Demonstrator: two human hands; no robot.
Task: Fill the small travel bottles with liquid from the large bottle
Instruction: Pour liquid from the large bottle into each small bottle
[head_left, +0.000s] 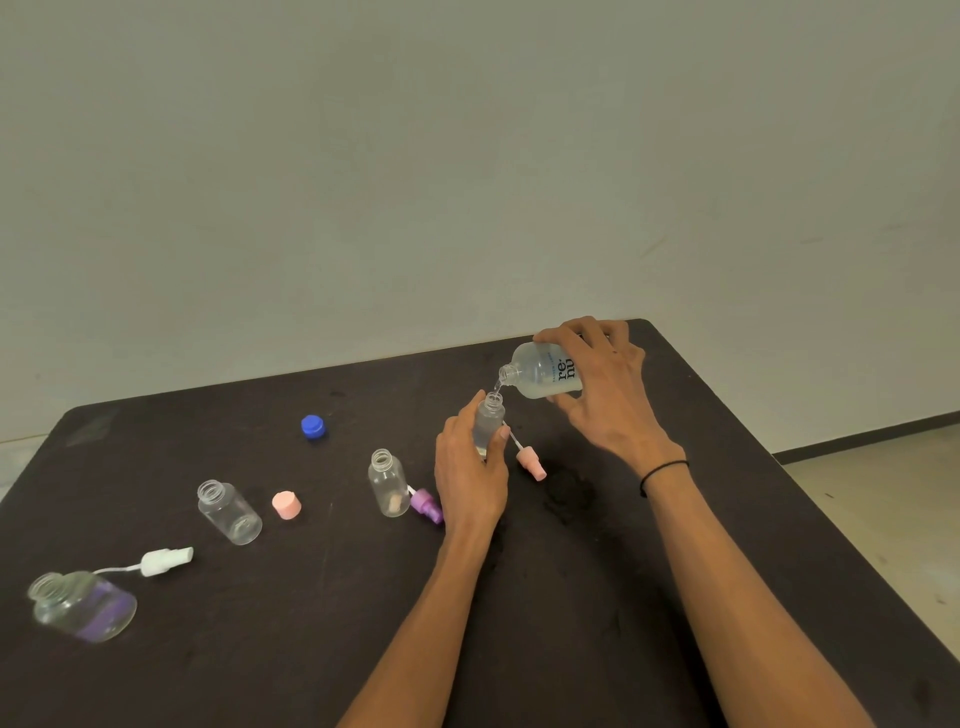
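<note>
A: Near-right table (649, 597) bare; a hand could pass there.
B: Left side?
A: Blocked in places: open bottle (388, 483) with purple sprayer (427, 505) beside it, pink cap (287, 505), wider bottle (229, 512), white sprayer (166, 561).

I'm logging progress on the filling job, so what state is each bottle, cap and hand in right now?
large bottle: uncapped, tilted, pouring, held by right hand
small bottle: open, upright, partly filled, held by left hand
narrow bottle: open, upright
wide bottle: open, upright, looks empty
purple-labelled bottle: open
pink sprayer, purple sprayer, white sprayer: off, lying
pink cap, blue cap: off
</note>
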